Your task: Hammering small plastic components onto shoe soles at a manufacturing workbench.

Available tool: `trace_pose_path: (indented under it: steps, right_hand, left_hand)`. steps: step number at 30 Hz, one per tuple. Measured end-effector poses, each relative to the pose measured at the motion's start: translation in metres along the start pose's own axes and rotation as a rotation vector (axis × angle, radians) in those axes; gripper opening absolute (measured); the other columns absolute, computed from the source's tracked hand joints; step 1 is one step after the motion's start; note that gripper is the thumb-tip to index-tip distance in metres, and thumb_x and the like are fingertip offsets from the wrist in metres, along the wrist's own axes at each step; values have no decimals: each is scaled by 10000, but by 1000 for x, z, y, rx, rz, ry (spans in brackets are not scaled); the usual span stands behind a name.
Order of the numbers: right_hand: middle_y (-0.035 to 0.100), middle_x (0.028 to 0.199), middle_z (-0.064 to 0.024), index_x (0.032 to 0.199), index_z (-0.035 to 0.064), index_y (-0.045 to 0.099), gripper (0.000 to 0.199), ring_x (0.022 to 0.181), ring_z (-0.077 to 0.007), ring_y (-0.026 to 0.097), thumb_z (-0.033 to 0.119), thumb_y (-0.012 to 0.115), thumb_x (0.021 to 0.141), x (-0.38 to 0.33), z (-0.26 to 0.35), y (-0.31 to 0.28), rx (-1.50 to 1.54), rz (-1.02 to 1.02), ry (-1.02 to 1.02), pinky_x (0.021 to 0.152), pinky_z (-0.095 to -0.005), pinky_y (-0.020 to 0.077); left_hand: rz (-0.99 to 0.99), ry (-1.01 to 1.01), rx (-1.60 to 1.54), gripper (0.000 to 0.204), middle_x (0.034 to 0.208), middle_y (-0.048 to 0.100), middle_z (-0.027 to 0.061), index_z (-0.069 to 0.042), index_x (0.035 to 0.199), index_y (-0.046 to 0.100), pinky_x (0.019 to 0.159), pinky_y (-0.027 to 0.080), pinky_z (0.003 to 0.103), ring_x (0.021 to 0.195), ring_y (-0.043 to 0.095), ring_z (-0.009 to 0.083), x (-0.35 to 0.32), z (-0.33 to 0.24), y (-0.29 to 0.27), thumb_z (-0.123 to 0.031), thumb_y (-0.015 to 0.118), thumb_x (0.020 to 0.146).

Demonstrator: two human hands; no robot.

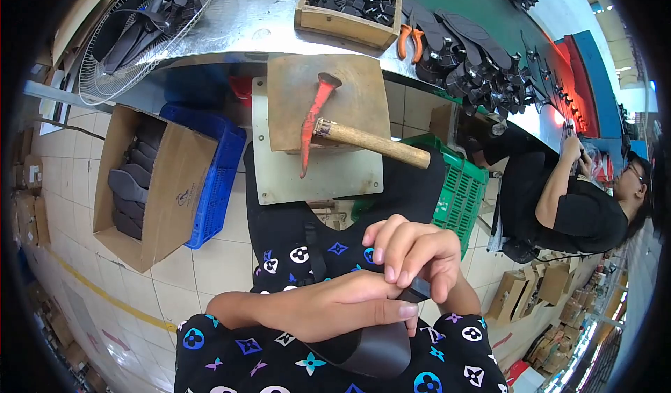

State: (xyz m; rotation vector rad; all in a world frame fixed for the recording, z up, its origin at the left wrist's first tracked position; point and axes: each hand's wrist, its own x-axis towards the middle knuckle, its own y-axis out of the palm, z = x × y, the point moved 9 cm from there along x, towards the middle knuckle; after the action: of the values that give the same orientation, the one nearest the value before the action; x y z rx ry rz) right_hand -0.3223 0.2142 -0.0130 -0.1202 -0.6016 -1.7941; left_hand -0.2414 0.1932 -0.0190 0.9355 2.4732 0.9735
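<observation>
My left hand [342, 305] is closed around a dark grey sandal sole [384, 351] held close over my lap; its fingers and part of the sole are hidden. My right hand [419, 253] pinches a small black strap piece [417, 291] at the sole's upper edge. Whether that piece is joined to the sole, I cannot tell. In front of my knees lies a hammer [370, 142] with a worn red head and a wooden handle, resting on a brown block [286, 92]. Under the block is a pale plate [262, 176].
A wooden box [342, 22] of small black parts stands on the metal bench, beside orange-handled pliers [411, 42] and piled sandal soles [468, 43]. To the left are a wire basket [94, 85] and a cardboard box [175, 204] of soles. A co-worker [580, 204] sits at right.
</observation>
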Motion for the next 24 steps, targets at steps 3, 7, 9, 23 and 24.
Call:
trace_pose_path:
  steps: [3, 7, 9, 23, 24]
  right_hand:
    - [671, 928, -79, 905, 60, 696, 425, 1035, -266, 561, 484, 682, 918, -7, -14, -1, 176, -139, 67, 975, -487, 419]
    - [678, 905, -78, 883, 64, 701, 466, 1010, -263, 569, 524, 638, 930, -5, -15, -1, 138, -180, 114, 959, -475, 423]
    - [681, 895, -79, 875, 63, 701, 460, 997, -264, 578, 515, 641, 933, -4, -13, 0, 137, -208, 106, 958, -471, 424]
    - [697, 904, -98, 983, 1, 696, 433, 941, -271, 611, 428, 647, 938, -11, 0, -5, 67, -174, -59, 899, -441, 471]
    - [684, 975, -111, 1032, -2, 686, 489, 992, -275, 604, 473, 641, 928, -12, -1, -5, 81, -152, -44, 920, -440, 466]
  left_hand:
    - [-59, 44, 25, 428, 999, 621, 79, 19, 1063, 642, 913, 441, 273, 992, 588, 151, 1, -4, -5, -339, 408, 1079]
    - [-114, 7, -11, 402, 1055, 610, 90, 12, 1098, 628, 954, 436, 291, 1067, 573, 171, -2, -3, -8, -326, 412, 1081]
    - [-92, -1, -31, 401, 1064, 611, 94, 12, 1094, 629, 959, 436, 296, 1071, 571, 175, -2, -3, -7, -327, 416, 1081]
    - [-86, -37, -24, 315, 1054, 645, 120, 44, 1086, 618, 947, 466, 323, 1050, 611, 203, 8, -6, -3, -233, 479, 1031]
    - [-97, -70, -43, 313, 1057, 639, 129, 47, 1070, 619, 942, 469, 329, 1040, 613, 213, 9, -8, -2, -230, 479, 1023]
